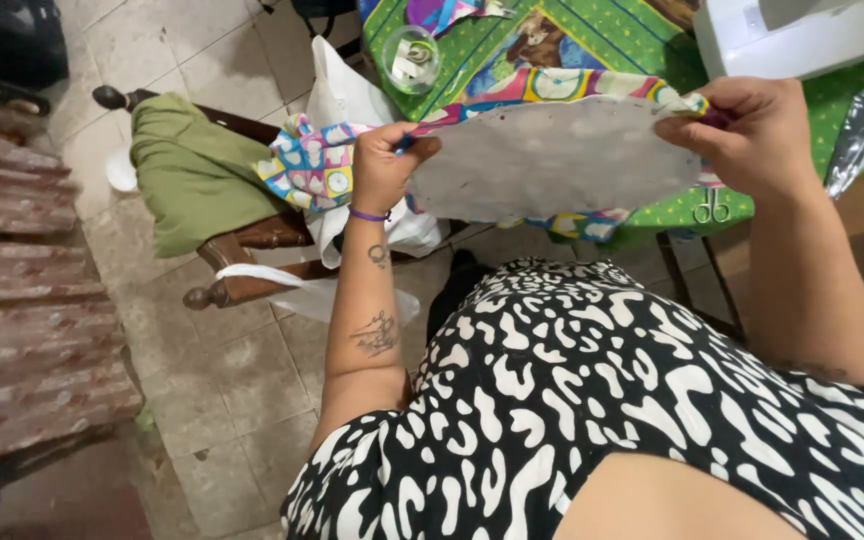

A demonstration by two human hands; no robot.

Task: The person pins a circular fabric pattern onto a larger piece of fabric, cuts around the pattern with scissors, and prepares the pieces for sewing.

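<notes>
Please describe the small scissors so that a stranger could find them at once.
Start at the green patterned tablecloth and follow it to its near edge, under the person's right hand. There lie small silvery scissors, the only metal tool on the dotted border.

2 packages show: a white plastic bag [344,92] at upper centre of the frame, slumped over a wooden chair [242,260], and a crinkled clear plastic wrapper [862,130] at the right edge.
</notes>
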